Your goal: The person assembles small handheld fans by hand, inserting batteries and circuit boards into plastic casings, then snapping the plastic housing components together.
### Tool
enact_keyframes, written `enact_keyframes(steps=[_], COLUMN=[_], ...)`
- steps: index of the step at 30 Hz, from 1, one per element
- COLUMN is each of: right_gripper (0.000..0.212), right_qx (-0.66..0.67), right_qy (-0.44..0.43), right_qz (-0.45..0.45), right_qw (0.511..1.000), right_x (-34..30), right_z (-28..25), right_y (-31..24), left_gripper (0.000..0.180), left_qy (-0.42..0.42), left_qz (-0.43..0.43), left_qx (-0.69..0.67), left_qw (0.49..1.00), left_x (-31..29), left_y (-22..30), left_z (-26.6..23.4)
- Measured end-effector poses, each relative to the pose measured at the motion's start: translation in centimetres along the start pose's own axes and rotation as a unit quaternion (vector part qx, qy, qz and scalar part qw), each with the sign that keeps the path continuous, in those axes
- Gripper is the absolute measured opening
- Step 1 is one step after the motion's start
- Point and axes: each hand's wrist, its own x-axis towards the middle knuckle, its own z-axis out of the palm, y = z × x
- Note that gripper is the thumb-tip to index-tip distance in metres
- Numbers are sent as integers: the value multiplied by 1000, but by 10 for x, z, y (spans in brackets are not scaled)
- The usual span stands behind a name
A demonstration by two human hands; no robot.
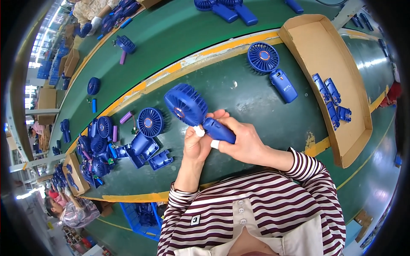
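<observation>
Both hands hold one blue handheld fan over the green work surface. Its round caged head tilts up to the left. My right hand is closed round the handle, thumb along its near side. My left hand grips from below at the neck, where head meets handle; part of its fingers is hidden behind the fan. White wraps cover a digit on each hand. Ahead to the right lies another blue fan, its handle bent away from the head. Left of my hands are a loose fan head and open handle shells.
A cardboard tray with several blue shell pieces stands on the right. Fan heads, purple and blue cylinders and small boards pile up at left. Beyond a yellow-edged rail runs a green belt carrying fans. Other people work at the far left.
</observation>
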Motion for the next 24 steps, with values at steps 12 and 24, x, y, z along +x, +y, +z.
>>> enact_keyframes(steps=[12, 24], right_gripper=[28, 22], right_qx=[13, 219], right_qy=[95, -140], right_qz=[31, 111], right_qw=[995, 959], right_x=[46, 43], right_z=[-32, -29], right_y=[31, 48], left_gripper=[28, 49], left_qy=[78, -60], left_qz=[-160, -352], left_qx=[238, 161], left_qw=[955, 920], left_x=[-31, -39], left_y=[5, -11], left_z=[21, 22])
